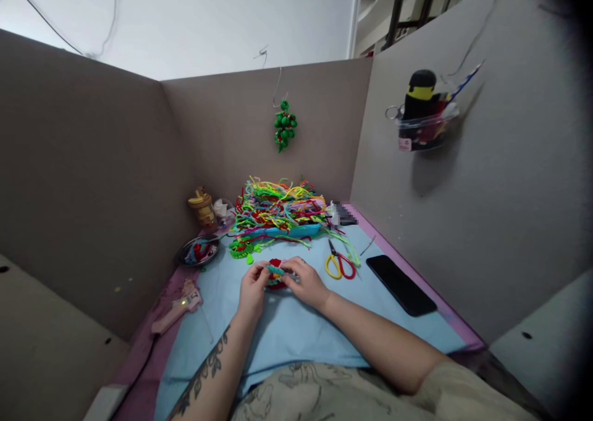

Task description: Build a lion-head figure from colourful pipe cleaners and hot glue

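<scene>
Over the blue cloth, my left hand [252,280] pinches one end of a short teal fuzzy strip [275,271], which looks like pipe cleaner. The fingers of my right hand [306,281] close on the strip's other end. Directly beneath lies a red fuzzy piece [277,285] with some orange and teal on it, partly covered by my fingers. Whether my fingertips also grip the red piece, I cannot tell. Just beyond my left hand sits a green fuzzy figure [240,248] with red and yellow details.
A blue tray [303,230] overflows with colourful pipe cleaners [278,205]. Scissors [340,264] and a black phone [402,285] lie to the right. To the left are a bowl [199,251] and a pink glue gun [178,308]. Grey partitions [259,137] enclose the table.
</scene>
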Demonstrator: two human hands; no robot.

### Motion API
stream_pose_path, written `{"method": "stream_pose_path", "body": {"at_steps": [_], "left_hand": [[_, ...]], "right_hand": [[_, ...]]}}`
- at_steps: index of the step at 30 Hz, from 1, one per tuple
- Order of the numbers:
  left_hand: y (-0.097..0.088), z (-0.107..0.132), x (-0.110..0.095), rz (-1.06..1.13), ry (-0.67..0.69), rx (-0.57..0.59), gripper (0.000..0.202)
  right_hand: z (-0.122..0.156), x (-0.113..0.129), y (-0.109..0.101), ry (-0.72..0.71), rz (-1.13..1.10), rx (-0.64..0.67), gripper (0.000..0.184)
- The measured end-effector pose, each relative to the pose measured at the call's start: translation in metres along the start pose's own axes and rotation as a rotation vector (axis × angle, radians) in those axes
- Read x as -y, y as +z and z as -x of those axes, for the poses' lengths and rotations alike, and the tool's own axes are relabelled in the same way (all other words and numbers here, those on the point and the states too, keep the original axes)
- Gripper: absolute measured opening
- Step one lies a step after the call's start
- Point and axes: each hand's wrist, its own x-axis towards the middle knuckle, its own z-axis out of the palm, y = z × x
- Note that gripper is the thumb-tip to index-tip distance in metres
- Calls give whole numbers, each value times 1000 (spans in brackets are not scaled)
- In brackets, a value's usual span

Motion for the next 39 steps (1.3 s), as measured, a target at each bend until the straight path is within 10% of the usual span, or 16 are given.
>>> {"method": "stream_pose_path", "body": {"at_steps": [39], "left_hand": [[-4,-5,8,44,11,-69,46]], "right_hand": [[3,1,5,82,155,95,16]]}}
